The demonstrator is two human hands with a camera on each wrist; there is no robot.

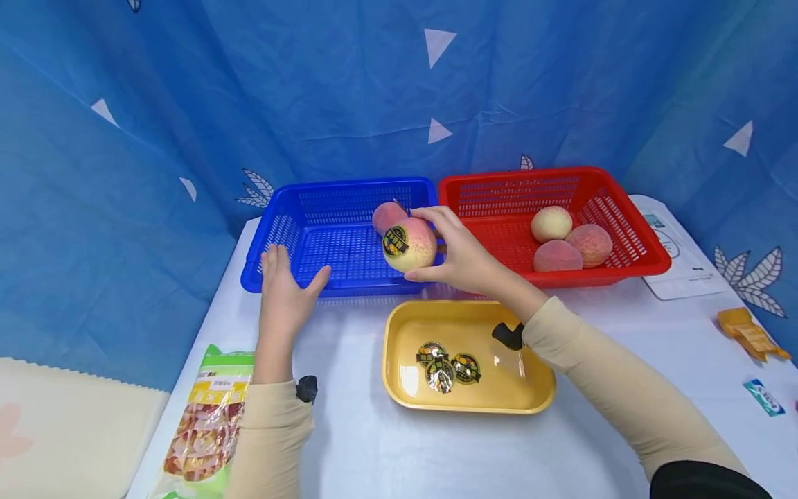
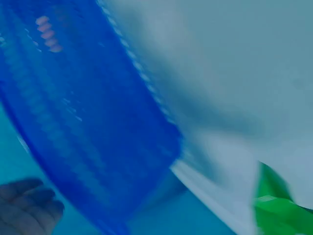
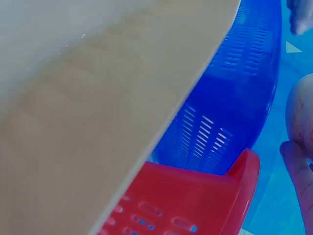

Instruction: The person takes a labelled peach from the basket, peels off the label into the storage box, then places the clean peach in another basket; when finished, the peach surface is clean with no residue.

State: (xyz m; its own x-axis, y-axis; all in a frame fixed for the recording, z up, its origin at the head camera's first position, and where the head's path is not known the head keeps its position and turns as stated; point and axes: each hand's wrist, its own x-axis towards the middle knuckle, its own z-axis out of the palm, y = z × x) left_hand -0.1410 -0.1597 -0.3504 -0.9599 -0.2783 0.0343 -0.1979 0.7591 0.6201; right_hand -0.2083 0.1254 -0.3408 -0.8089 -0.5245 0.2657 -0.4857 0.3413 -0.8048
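In the head view my right hand [image 1: 464, 256] grips a pink and yellow peach [image 1: 419, 256] between thumb and fingers, above the right front of the blue basket [image 1: 337, 253]. A round black and gold sticker [image 1: 395, 240] shows on the peach. Behind it, another pink peach [image 1: 386, 213] lies in the basket, partly hidden. My left hand [image 1: 285, 294] hovers at the basket's front left with fingers extended and thumb spread, holding nothing. At the right edge of the right wrist view, the held peach [image 3: 299, 107] is partly cut off.
A red basket [image 1: 492, 229] on the right holds several peaches [image 1: 589, 244]. In front stands a yellow tray [image 1: 399, 346] with several round stickers [image 1: 439, 374]. A food packet [image 1: 208, 423] lies at left. An orange wrapper [image 1: 751, 333] and small green packet [image 1: 763, 397] lie at right.
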